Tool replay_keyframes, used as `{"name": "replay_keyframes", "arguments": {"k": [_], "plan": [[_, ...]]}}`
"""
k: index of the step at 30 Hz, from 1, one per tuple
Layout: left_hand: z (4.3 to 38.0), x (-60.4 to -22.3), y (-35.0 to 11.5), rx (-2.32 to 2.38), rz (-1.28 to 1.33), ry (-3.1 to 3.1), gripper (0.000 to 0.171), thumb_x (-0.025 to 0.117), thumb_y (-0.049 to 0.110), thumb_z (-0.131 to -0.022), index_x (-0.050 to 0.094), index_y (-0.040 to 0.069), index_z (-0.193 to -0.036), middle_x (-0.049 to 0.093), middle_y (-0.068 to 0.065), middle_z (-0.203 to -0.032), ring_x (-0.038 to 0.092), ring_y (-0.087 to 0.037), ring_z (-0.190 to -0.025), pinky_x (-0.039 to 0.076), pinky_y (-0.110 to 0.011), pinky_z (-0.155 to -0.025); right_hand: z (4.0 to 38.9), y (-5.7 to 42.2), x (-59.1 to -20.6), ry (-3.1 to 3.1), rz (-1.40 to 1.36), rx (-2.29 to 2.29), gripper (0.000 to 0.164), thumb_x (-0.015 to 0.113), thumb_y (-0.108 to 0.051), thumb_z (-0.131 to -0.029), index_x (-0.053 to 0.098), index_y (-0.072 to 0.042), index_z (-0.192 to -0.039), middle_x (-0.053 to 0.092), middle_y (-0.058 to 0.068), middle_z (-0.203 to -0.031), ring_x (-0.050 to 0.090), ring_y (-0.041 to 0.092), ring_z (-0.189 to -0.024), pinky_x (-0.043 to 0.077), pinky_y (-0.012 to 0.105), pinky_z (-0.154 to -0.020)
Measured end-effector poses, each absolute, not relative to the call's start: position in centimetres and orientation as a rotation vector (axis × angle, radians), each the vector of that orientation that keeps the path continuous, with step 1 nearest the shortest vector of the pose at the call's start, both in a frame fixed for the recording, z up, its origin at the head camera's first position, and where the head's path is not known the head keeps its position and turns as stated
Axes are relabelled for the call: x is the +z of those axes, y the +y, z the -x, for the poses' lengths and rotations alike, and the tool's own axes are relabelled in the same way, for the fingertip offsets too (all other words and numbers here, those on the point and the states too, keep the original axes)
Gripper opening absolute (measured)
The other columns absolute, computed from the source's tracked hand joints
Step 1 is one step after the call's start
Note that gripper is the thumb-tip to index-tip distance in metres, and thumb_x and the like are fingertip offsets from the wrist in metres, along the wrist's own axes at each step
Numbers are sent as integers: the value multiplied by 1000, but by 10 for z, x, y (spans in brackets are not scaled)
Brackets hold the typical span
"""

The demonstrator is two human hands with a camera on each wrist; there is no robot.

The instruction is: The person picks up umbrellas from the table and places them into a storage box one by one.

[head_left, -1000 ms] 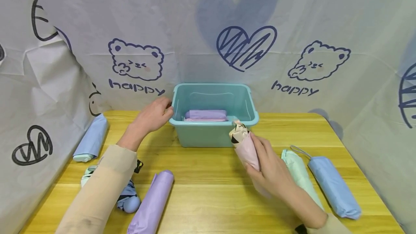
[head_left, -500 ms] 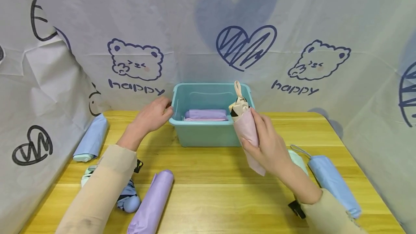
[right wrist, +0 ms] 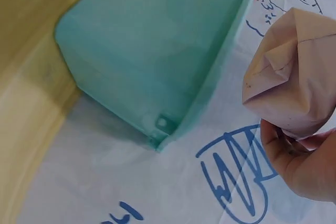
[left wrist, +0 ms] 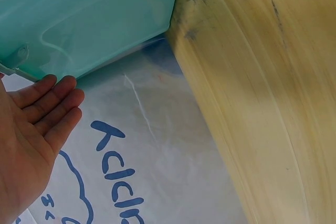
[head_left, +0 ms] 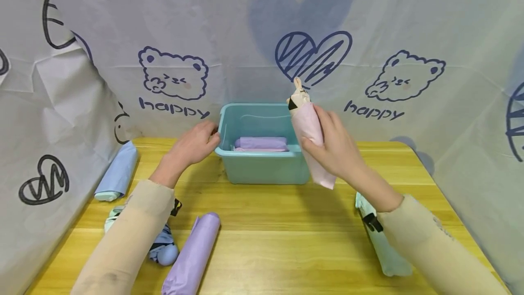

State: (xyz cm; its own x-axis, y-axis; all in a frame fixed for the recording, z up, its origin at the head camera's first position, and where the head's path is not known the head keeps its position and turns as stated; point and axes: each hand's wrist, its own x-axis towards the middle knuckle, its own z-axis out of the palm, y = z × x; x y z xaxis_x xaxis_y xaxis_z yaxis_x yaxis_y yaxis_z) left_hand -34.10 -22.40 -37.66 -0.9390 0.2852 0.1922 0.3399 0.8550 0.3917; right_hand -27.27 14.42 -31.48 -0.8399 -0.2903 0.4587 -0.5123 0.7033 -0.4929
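Note:
My right hand [head_left: 337,144] grips a folded umbrella [head_left: 309,135] in a pale pink sleeve, tilted above the right front corner of a teal bin [head_left: 266,167]. The umbrella's cream end, with black bits and a wrist loop, points up and away. In the right wrist view the pink sleeve's lower end [right wrist: 294,72] shows beside the fingers. My left hand [head_left: 196,142] rests at the bin's left rim; in the left wrist view its fingers [left wrist: 58,106] are fairly straight against the bin's outside. A purple folded umbrella [head_left: 262,142] and a pink one lie inside the bin.
A purple umbrella [head_left: 192,254] lies front left. A blue one [head_left: 118,167] is at the table's left edge, and mint and blue ones [head_left: 163,245] are partly under my left forearm. A mint umbrella [head_left: 386,249] lies at right. Patterned cloth [head_left: 245,35] hangs behind the table.
My right hand has lifted the pink-sleeved umbrella up and away to the bin's right front corner. My right sleeve now hides the blue umbrella at right. The left hand stays at the rim.

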Motion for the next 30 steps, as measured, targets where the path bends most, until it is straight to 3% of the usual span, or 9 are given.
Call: {"name": "replay_keyframes", "arguments": {"k": [11,16,25,30], "plan": [[343,-376,-225,-656,489,-2916,44,43,33,-102,61,3,-129,63,-12,-126,59,-29,-106,52,-50,-94,327,117,-277,-2796,-667,766,71,68,-30,-92,45,1,-151,59,24,-127,57,37,-109,52,53,-92],[343,-374,-224,-667,492,-2924,43,45,32,-102,62,3,-129,62,-12,-127,59,-29,-107,52,-50,-94,347,106,-269,-2940,-736,623,54,65,-31,-94,56,5,-133,66,21,-111,65,34,-94,57,47,-84],[342,-371,-224,-662,491,-2933,44,44,33,-102,61,3,-129,62,-13,-128,60,-29,-107,52,-49,-93,376,97,-279,-3234,-725,450,43,62,-41,-92,61,-1,-108,67,16,-95,68,23,-68,57,34,-57],[341,-372,-225,-661,486,-2938,42,45,32,-102,61,3,-129,62,-12,-128,59,-29,-106,52,-49,-93,388,94,-291,-3293,-664,435,39,61,-41,-92,61,-3,-99,65,13,-91,63,19,-64,53,30,-57]]}}
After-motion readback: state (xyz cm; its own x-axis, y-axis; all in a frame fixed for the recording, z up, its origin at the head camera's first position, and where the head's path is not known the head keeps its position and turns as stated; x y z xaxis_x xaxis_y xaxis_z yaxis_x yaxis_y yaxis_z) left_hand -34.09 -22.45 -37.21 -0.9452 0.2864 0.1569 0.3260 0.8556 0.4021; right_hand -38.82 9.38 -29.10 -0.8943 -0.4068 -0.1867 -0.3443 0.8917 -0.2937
